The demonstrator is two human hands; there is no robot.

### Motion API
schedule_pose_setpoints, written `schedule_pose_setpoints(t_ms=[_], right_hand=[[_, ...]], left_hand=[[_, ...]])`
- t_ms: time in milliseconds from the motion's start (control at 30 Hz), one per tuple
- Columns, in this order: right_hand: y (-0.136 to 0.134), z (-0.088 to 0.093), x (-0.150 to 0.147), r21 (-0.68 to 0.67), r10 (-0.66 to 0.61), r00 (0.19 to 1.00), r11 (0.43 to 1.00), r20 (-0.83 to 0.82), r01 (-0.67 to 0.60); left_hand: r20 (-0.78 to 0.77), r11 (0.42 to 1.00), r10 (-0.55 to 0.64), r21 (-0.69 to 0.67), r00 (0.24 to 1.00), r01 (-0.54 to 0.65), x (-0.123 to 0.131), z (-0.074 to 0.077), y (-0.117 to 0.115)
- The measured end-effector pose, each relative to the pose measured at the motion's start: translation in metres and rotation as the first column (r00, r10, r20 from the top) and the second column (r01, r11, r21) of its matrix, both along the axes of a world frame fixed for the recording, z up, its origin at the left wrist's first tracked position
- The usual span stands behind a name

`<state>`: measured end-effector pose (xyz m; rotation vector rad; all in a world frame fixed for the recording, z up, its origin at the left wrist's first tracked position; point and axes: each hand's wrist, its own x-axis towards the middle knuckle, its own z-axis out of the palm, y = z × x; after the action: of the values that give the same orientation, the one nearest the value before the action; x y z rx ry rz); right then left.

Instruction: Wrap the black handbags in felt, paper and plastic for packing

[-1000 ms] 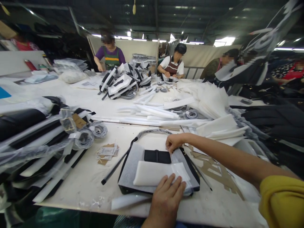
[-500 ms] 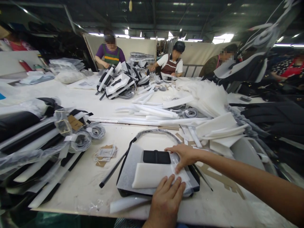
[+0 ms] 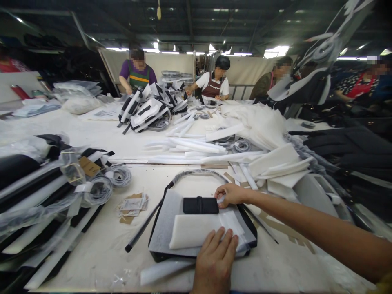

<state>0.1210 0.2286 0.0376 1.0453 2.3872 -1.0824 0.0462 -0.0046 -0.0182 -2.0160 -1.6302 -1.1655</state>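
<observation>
A black handbag [image 3: 249, 243] lies on the table before me, with a sheet of white tissue-like paper [image 3: 157, 237] over its front. On the paper rest a folded white foam sheet [image 3: 191, 230] and, above it, a black strap tab [image 3: 191, 205]. My left hand [image 3: 216, 255] lies flat, fingers stretched over the foam's right end and the clear plastic there. Beside the tab's right end, my right hand [image 3: 229, 195] pinches a bit of clear plastic film [image 3: 221, 199]. The bag's wrapped handle [image 3: 199, 171] arches behind it.
Wrapped black bags [image 3: 45, 196] pile up at left, near paper tags [image 3: 133, 204]. White foam sheets [image 3: 278, 163] and a grey plastic bin [image 3: 315, 196] stand at right. A foam roll [image 3: 165, 270] lies in front of the bag. Co-workers [image 3: 214, 81] work across the table.
My right hand has drawn its spread fingers into a pinch and shifted slightly up and left, lifting plastic film beside the tab. My left hand stays flat on the foam. The view has shifted slightly.
</observation>
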Motion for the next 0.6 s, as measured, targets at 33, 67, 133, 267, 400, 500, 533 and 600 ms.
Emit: schedule_pose_setpoints(t_ms=[33,67,133,267,400,500,533,600], right_hand=[[-0.003,0.000,0.001,0.018,-0.001,1.000,1.000,-0.005,0.001],[-0.005,0.001,0.001,0.043,0.001,1.000,0.999,-0.008,-0.001],[-0.011,0.001,0.000,0.122,0.002,1.000,0.993,-0.008,-0.001],[-0.018,0.000,-0.004,0.326,-0.011,0.999,0.945,-0.034,0.021],[-0.029,0.014,0.002,0.434,0.041,0.989,0.901,-0.144,0.026],[-0.057,0.027,0.023,0.513,0.073,0.961,0.855,-0.266,0.077],[-0.070,0.029,0.032,0.532,0.086,0.950,0.841,-0.302,0.093],[-0.097,0.026,0.055,0.558,0.138,0.923,0.825,-0.359,0.094]], left_hand=[[0.004,1.000,0.000,0.003,1.000,0.000,0.000,0.001,0.000],[0.007,1.000,0.001,0.003,1.000,-0.001,0.000,0.001,0.000],[0.012,1.000,-0.003,-0.001,1.000,0.003,0.000,0.002,0.000],[0.020,0.999,-0.019,-0.026,1.000,0.019,-0.001,0.002,-0.003],[-0.002,0.994,-0.046,-0.102,0.999,0.045,-0.003,0.006,-0.007],[-0.039,0.982,-0.085,-0.171,0.996,0.077,-0.005,0.013,-0.009],[-0.054,0.977,-0.099,-0.196,0.994,0.086,-0.006,0.017,-0.009],[-0.073,0.960,-0.129,-0.259,0.989,0.106,-0.009,0.026,-0.009]])
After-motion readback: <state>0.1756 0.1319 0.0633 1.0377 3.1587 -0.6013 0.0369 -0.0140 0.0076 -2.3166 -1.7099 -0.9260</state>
